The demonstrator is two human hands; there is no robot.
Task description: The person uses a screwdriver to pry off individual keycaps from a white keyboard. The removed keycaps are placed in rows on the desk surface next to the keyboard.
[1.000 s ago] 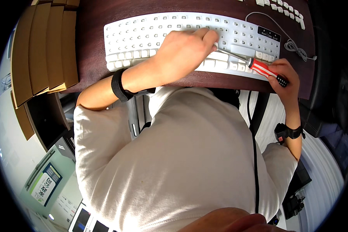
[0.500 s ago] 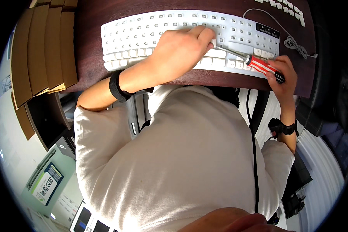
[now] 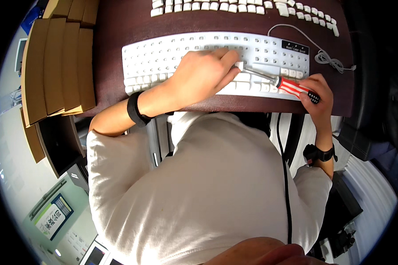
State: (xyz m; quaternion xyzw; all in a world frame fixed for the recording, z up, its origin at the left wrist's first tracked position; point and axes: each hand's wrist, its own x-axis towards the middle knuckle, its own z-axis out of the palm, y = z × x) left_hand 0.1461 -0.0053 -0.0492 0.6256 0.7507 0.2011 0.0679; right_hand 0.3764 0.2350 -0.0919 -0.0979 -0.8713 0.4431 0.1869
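A white keyboard [image 3: 269, 42] lies across the dark table, its upper rows bare of caps and its nearer rows still capped. Over its middle, my left hand [image 3: 203, 73] is closed, thumb and fingers pinching a small white keycap [image 3: 239, 65]. From the right, my right hand [image 3: 319, 93] grips a screwdriver [image 3: 292, 87] by its red and white striped handle with a black end. The metal shaft slants left over the keyboard, its tip at the keycap. My left fingers partly hide the keys under them.
Loose white keycaps [image 3: 213, 6] stand in rows beyond the keyboard. A coiled white cable [image 3: 326, 58] lies on the dark wooden table [image 3: 199, 24] at the right. Brown cardboard pieces [image 3: 53, 73] are stacked along the left edge.
The view has shifted, so the keyboard and hands sit lower and more loose keycaps show at the far side. Both hands keep their grips; the keycap at the screwdriver tip shows more plainly.
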